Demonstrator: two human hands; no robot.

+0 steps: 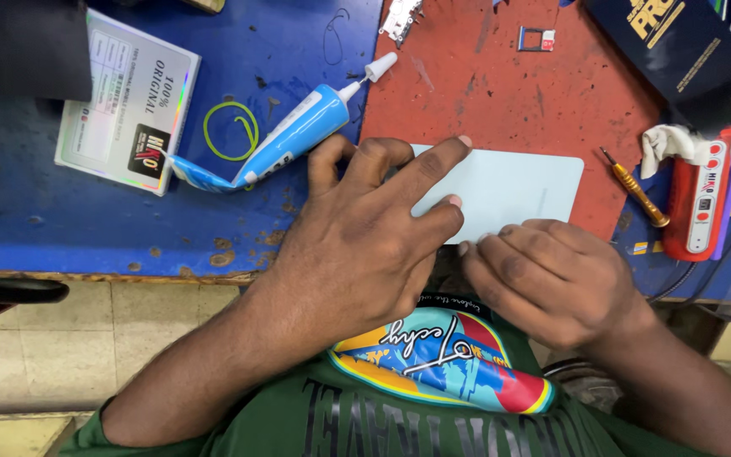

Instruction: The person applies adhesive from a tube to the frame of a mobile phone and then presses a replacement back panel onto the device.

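A pale, flat rectangular panel with rounded corners [513,188] lies on a red mat [501,93] at the near edge of the bench. My left hand [365,228] rests flat over the panel's left end, fingers spread and pressing down on it. My right hand [556,275] is at the panel's near edge, fingertips pinched together against that edge. What the fingertips pinch is too small to see. A blue and white glue tube [285,142] with a white nozzle lies just left of my left hand.
A blue bench top [61,220] holds a white printed card [129,101], a green rubber ring [230,131], a small orange-handled screwdriver [636,188], a red and white device [700,203], a dark box [678,51], a small tray part [536,39] and a metal bracket [401,19].
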